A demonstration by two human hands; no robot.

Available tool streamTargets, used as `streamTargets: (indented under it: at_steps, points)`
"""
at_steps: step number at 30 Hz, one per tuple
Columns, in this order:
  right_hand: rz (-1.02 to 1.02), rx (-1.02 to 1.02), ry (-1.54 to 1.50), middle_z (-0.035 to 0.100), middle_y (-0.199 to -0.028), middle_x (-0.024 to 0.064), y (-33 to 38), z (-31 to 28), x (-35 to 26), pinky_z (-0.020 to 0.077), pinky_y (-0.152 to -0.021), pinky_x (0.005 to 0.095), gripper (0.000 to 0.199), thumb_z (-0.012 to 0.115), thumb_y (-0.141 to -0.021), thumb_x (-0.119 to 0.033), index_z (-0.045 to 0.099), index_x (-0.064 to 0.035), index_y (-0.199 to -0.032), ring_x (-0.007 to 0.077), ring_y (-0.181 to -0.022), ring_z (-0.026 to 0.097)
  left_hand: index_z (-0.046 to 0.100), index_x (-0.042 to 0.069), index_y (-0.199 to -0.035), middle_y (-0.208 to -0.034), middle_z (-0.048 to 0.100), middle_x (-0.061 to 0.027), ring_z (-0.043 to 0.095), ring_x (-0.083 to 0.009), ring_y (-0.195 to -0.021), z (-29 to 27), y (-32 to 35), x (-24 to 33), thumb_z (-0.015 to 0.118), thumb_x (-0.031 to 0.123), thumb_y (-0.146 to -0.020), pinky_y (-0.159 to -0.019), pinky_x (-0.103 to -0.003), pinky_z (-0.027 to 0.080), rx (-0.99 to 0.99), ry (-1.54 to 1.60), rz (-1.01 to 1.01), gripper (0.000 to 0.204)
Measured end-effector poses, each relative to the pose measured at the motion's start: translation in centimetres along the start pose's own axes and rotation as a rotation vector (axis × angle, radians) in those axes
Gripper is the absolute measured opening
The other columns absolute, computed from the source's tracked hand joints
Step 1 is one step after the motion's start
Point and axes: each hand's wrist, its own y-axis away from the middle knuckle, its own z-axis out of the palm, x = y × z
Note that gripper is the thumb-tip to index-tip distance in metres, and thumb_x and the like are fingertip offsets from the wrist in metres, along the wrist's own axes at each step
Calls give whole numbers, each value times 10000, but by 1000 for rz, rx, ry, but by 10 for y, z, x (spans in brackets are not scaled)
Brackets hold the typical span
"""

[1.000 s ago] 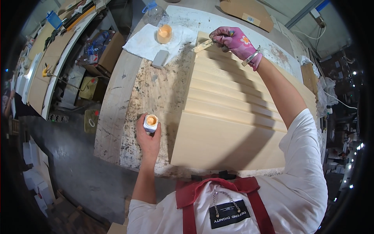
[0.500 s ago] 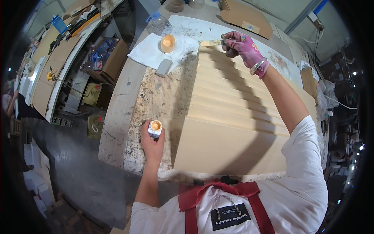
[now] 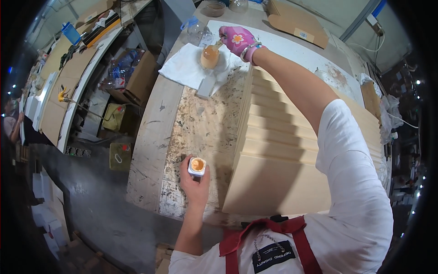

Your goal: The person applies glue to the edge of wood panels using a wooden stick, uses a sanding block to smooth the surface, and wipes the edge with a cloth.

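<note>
My bare left hand (image 3: 195, 185) is wrapped round a small white open jar (image 3: 197, 167) with an orange-tan substance inside, held over the worktable's near left part. Well forward, my right hand (image 3: 237, 40), in a pink flowered glove, is closed on a brush (image 3: 219, 44), mostly hidden by the fingers. The brush end is at the rim of a peach-coloured cup (image 3: 210, 57), which stands on a white cloth (image 3: 181, 68). A grey block (image 3: 206, 86) lies at the cloth's near edge. Beneath my right arm is a stepped stack of pale boards (image 3: 273, 178).
A clear plastic jug (image 3: 195, 29) stands behind the cup. Flat cardboard (image 3: 296, 27) lies at the far side. On the left, past a strip of floor, are a bench (image 3: 57, 105) and a cardboard box of plastic bottles (image 3: 139, 75). Plastic bags (image 3: 390, 112) hang at the right.
My right hand has moved left with the brush, from above the far end of the boards to the cup. My left hand still holds the jar. The whole view has shifted slightly.
</note>
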Motion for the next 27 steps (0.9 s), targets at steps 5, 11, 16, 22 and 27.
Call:
streamTargets:
  at_steps: [5,11,16,22,27]
  points:
    - [-80,-136,31,655,-905,142,-3,1,-12,493,-744,409,265,574,-823,-195,599,-112,-1073,326,-854,625,480,-28,-1155,-1056,521,-135,550,-234,-964,1,0,3,676,-10,-738,-841,-326,452,-17,-18,-8,461]
    - [-286,0,-22,658,-924,133,42,-77,-14,498,-732,390,345,563,-855,-197,542,-126,-1192,304,-867,632,481,-17,-1159,-1076,523,-132,543,-225,-981,2,1,0,678,-14,-735,-849,-321,448,-17,14,-24,467]
    - [-241,5,-92,674,-825,41,164,-148,10,505,-658,344,143,596,-800,-155,623,-102,-930,237,-761,648,428,-11,-1221,-1083,508,-103,524,-168,-954,2,7,-20,658,12,-797,-820,-288,453,16,117,-14,484]
    - [-48,208,-222,655,-779,65,362,-216,70,486,-619,364,116,588,-759,-150,614,-128,-870,266,-727,637,412,-64,-1237,-1122,547,-182,539,-239,-997,-2,8,4,646,126,-849,-879,-352,444,103,67,39,492]
    - [430,541,-423,624,-792,59,518,-249,147,478,-658,281,254,562,-875,-220,608,-78,-1081,147,-688,584,371,-24,-1284,-1169,517,-212,548,-273,-994,3,20,95,634,85,-847,-824,-389,503,152,-189,73,521]
